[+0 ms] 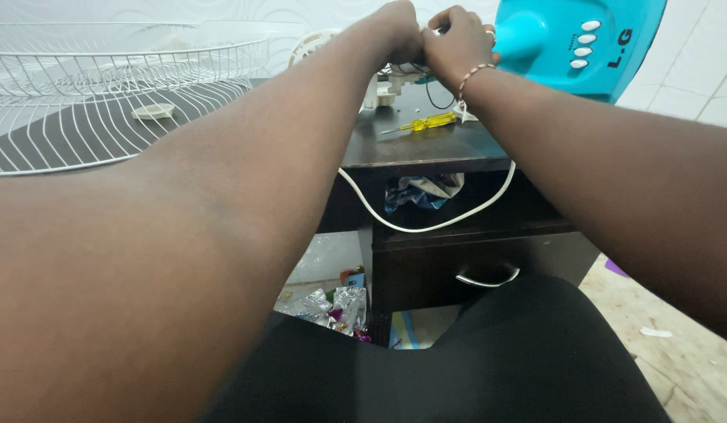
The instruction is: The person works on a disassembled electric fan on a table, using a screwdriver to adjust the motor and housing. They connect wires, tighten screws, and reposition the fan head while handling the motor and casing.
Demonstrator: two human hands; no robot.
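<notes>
The white wire fan guard (105,86) takes up the left half of the dark desk (426,145), its rim overhanging the near edge. A nudge from the left forearm, which passes close beside it, could probably send it sliding off. A small round cap (153,111) lies within its wires on the desk.

The turquoise fan base (591,39), with its row of white oval buttons, stands tilted at the right rear corner. If the hands pull hard toward the body, it may tip or shift.

Between the two sits the white fan motor housing (383,82), mostly hidden behind the hands, with thin wires showing beneath them. The left hand (395,31) and the right hand (457,39) press knuckle to knuckle over it, both clenched. What each one grips cannot be told, since the fingers curl away from the camera. Work done out of direct sight like this risks a pinched or torn wire.

The white power cord (426,223) droops from the desk top in a loop in front of the open shelf. A knee rising under it could snag it and drag the motor part forward.

The yellow screwdriver (426,122) lies loose near the desk edge, just beside the right wrist. A brush of that wrist, which wears a bead bracelet (475,74), could roll it to the floor.
</notes>
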